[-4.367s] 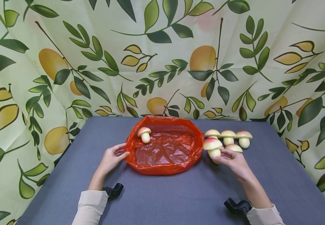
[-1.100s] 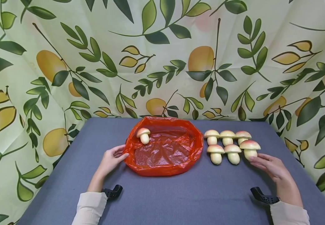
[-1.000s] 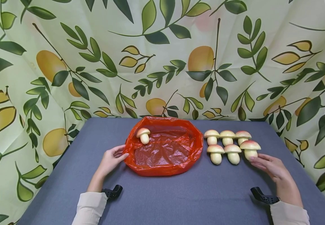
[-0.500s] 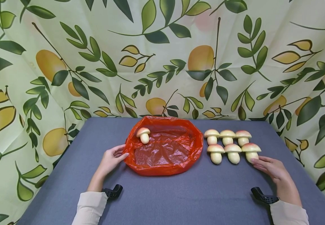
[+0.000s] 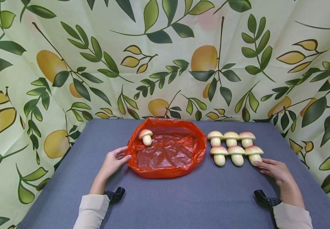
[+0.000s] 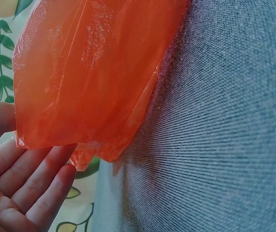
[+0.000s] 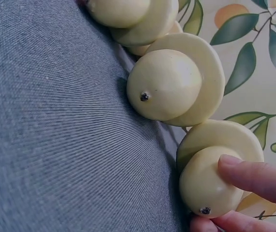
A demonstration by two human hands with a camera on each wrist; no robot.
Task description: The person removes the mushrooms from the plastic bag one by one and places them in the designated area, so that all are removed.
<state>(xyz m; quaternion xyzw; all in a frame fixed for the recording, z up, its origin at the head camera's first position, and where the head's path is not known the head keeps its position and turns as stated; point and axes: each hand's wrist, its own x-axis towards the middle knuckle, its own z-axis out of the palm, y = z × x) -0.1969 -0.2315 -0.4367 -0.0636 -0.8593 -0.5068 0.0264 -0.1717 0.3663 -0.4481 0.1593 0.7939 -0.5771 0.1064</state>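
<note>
A red plastic bag (image 5: 165,173) lies on the table with its mouth spread wide and its rim folded. My left hand (image 5: 114,163) holds the bag's left rim between thumb and fingers, as the left wrist view shows. Inside the bag, at its left, lies one toy mushroom (image 5: 146,137) with a pinkish cap and pale stem. To the right of the bag, more toy mushrooms lie in a back row (image 5: 231,139) and a front row (image 5: 236,155), three in each. My right hand (image 5: 276,171) pinches the stem of the front row's rightmost mushroom (image 5: 254,154), which appears to rest on the cloth.
Grey-blue cloth (image 5: 187,203) covers the table. Behind and at both sides hangs a curtain (image 5: 165,47) printed with leaves and fruit. A black wrist camera (image 5: 115,194) sits on the left wrist and another black camera (image 5: 266,198) on the right.
Since the earliest frame, my right hand has moved from beside the bag to the right end of the front row, which is now laid out. Its mushroom has lowered slightly. The left hand stays put.
</note>
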